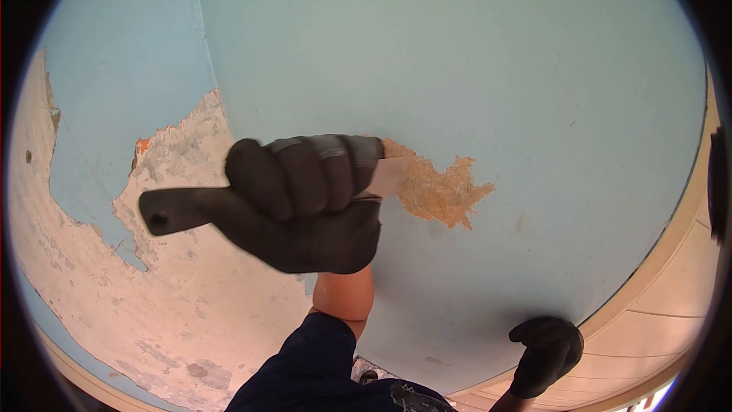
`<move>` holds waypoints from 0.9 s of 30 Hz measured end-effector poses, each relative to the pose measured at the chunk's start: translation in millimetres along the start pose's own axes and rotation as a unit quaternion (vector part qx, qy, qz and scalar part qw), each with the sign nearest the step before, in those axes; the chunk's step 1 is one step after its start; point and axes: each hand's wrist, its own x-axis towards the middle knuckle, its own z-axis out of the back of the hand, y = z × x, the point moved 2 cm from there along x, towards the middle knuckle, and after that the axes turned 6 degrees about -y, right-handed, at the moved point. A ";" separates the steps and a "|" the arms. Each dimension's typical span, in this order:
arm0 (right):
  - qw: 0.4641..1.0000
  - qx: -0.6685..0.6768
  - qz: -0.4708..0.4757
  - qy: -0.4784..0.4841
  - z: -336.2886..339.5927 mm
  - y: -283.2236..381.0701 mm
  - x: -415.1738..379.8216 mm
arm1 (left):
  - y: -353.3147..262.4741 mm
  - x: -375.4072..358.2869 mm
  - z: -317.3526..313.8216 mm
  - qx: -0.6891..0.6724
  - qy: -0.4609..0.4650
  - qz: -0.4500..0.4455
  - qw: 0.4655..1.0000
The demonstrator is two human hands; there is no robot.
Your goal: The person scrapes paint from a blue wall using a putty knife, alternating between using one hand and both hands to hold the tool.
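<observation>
A putty knife with a black handle [174, 210] and a pale flat blade [387, 177] is gripped in my left hand [305, 198], which wears a dark glove. The gloved fingers wrap round the handle, and its holed butt end sticks out to the left. Toward the right the blade overlaps a bare, tan-orange patch [446, 192] with ragged edges in the blue-green painted wall [457, 69]. At the lower right, my right hand [545, 347], also in a dark glove, is near the lower part of the wall, its fingers loosely bent and nothing visible in them.
Left of a vertical corner line, a broad stripped area [206, 297] shows whitish, stained plaster beneath peeling light-blue paint [122, 53]. Beige trim [648, 282] curves along the wall's right edge, with pale tiles [663, 320] beyond it. A dark object [717, 183] stands at the far right.
</observation>
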 end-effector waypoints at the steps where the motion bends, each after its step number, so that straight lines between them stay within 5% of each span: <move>1: 1.000 0.007 -0.018 -0.015 0.3 0.3 -0.7 | -5.3 -0.2 -4.2 0.013 -0.019 -0.017 1.000; 5: 0.999 0.005 -0.026 -0.028 -3.4 2.9 -1.7 | 7.1 -3.3 7.0 -0.002 -0.013 0.045 0.999; 9: 0.998 0.004 -0.053 -0.036 0.2 -0.4 -0.9 | -1.9 0.3 -5.3 -0.006 -0.017 0.000 1.000; 13: 0.999 0.013 -0.045 -0.027 0.0 0.2 -0.7 | 3.4 -16.2 14.8 -0.004 -0.101 0.005 0.995; 14: 0.999 0.012 -0.045 -0.027 -0.1 0.6 -1.3 | 12.0 -9.5 4.9 -0.001 -0.033 0.000 0.999; 23: 0.999 -0.017 -0.041 -0.020 -2.1 2.2 -1.6 | 16.2 -3.4 -1.0 -0.017 -0.009 0.050 0.999; 25: 1.000 0.011 -0.020 -0.016 -2.8 1.2 -1.0 | 9.7 -2.2 -2.5 -0.014 0.020 0.028 0.999; 27: 1.000 0.004 -0.024 -0.011 0.2 -0.5 -0.6 | -6.1 -0.3 4.2 -0.037 -0.059 -0.039 0.997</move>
